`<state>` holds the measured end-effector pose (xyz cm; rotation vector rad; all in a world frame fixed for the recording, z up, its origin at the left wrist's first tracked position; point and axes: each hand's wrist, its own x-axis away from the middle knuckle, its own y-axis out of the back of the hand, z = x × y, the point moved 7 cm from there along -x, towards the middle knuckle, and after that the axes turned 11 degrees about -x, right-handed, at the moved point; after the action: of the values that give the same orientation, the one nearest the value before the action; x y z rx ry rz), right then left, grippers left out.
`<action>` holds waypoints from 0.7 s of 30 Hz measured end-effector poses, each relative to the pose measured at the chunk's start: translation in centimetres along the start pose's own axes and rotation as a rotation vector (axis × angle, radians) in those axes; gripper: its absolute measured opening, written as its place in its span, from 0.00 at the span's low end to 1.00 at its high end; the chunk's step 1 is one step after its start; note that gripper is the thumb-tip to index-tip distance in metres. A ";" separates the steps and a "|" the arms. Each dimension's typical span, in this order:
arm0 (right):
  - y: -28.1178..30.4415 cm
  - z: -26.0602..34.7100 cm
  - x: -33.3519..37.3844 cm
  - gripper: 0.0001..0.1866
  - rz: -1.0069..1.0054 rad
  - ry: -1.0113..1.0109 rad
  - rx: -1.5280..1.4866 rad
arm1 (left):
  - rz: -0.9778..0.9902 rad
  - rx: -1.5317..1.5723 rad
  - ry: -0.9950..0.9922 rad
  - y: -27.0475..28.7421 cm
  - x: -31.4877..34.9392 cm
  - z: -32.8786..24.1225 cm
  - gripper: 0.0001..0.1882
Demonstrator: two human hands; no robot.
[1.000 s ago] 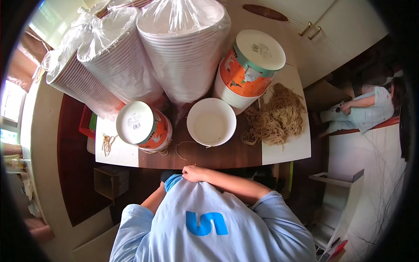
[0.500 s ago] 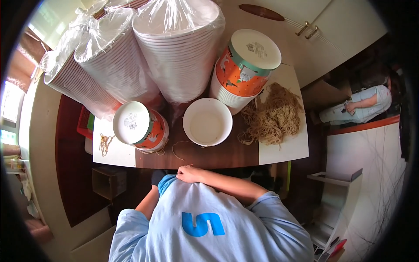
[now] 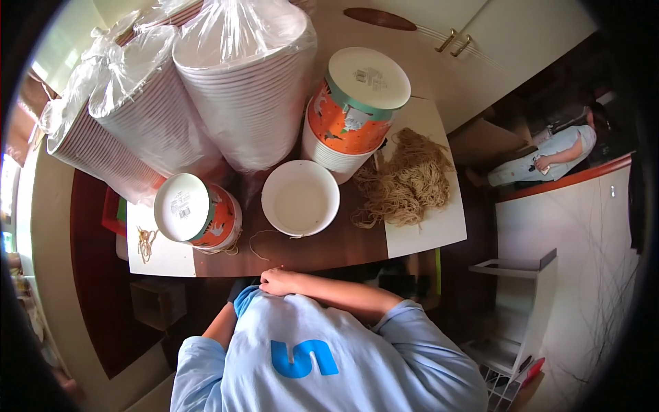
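Observation:
My right hand (image 3: 276, 281) is closed at the bunched hem of my light blue shirt (image 3: 295, 319), just short of the table's near edge. My left forearm (image 3: 221, 325) runs up beside the shirt, and the hand at its end is hidden behind the hem. On the brown and white table (image 3: 329, 247), a white paper bucket (image 3: 301, 199) stands mouth up beyond my right hand. A thin strand of twine (image 3: 255, 244) curls beside it. To its left sits an upside-down orange and green bucket (image 3: 218, 218) with twine at its rim.
A taller upturned stack of buckets (image 3: 350, 123) stands behind, next to a tangled heap of tan twine (image 3: 408, 180). Plastic-wrapped bucket stacks (image 3: 240, 103) fill the back left. Loose twine (image 3: 145, 244) lies at the left end. Another person (image 3: 556, 154) is at the far right.
My view has turned slightly, so the table and buckets appear farther left and tilted. My right hand stays at the shirt hem. Nothing on the table has visibly been moved.

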<state>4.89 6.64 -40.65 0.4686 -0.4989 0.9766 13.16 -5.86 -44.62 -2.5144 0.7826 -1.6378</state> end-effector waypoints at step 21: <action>4.3 0.6 4.4 0.16 -0.090 0.109 -0.156 | -0.067 0.068 0.239 1.7 4.2 3.9 0.18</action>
<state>3.17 11.29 -36.95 0.2937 -0.4485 0.8644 17.18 -10.00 -43.31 -2.3527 0.6524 -1.9776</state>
